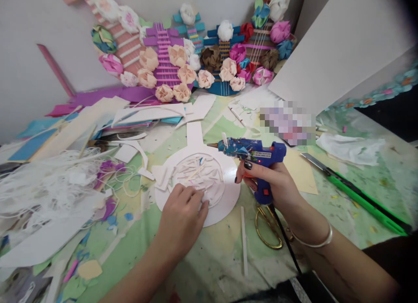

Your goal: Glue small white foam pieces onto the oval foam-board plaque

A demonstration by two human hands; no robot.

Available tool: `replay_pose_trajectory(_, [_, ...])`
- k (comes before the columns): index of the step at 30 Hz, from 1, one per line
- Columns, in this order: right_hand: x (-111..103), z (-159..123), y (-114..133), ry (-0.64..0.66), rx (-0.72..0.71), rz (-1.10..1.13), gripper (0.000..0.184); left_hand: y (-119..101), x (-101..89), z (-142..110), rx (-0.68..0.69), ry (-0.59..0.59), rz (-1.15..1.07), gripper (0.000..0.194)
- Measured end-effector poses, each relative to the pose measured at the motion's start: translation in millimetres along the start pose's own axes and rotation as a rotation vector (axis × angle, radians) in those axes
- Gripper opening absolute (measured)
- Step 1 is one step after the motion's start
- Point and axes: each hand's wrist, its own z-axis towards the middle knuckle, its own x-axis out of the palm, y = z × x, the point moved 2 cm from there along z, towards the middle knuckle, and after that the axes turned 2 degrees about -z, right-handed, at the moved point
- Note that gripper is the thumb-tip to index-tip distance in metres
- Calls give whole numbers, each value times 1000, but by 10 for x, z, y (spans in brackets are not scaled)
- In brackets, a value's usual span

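My right hand (276, 181) is wrapped around the handle of a blue glue gun (250, 150), with a finger at its orange trigger. Its nozzle points left, above the upper edge of a white rounded cutout (230, 181) with a straight neck. Small white paper strips (196, 172) lie inside the cutout's round middle. Over the lower part of that middle, my left hand (183, 218) is bent down with curled fingers; its fingertips are hidden among the strips. A white strip (244, 240) and gold-handled scissors (268, 231) lie below the glue gun.
Several guitar-like crafts with paper flowers (178, 55) lean against the wall. Tangled white string (48, 190) and paper scraps (89, 269) cover the left side. A green utility knife (355, 194) lies at right with its blade out. The glue gun's black cord (284, 237) runs toward me.
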Motion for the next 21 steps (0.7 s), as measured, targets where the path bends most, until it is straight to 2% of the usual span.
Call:
replay_pose_trajectory(3, [-8, 1, -7, 23, 9, -13, 21, 74, -73, -2, -109, -110, -119, 8])
replay_pose_trajectory(5, [-17, -7, -26, 54, 26, -36, 21, 190, -130, -1, -308, -149, -302, 7])
replay_pose_trajectory(9, [10, -47, -53, 143, 88, -79, 20, 422, -176, -32, -841, -256, -982, 16])
replay_pose_trajectory(11, [61, -70, -35, 178, 111, -68, 18, 443, -173, -41, -979, -302, -1289, 22])
replay_pose_trajectory(14, [152, -93, 10, 220, 124, -10, 14, 381, -177, -34, -1005, -282, -1502, 22])
replay_pose_trajectory(21, [205, -106, -11, 270, 125, 44, 13, 277, -175, -32, -972, -204, -1587, 21])
